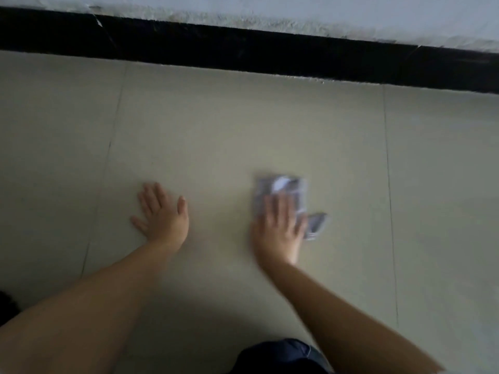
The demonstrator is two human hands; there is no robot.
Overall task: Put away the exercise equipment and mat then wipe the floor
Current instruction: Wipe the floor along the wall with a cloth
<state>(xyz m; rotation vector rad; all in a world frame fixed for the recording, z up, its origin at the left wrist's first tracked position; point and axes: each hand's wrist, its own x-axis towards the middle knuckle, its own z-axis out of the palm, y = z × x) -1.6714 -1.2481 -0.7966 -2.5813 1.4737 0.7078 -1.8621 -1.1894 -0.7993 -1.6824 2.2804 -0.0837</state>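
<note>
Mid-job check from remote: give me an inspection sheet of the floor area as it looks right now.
Surface: beige tiled floor, thin grout lines, no visible spills.
Job's things: grey-white cloth flat on the floor; mat and equipment not in view.
Clutter: nothing seen.
Grippers: left hand flat on the floor, fingers spread; right hand pressing on the cloth, fingers straight, blurred.
Cables: nothing seen.
Surroundings: black skirting below a scuffed pale wall; dark clothing at bottom edge.
</note>
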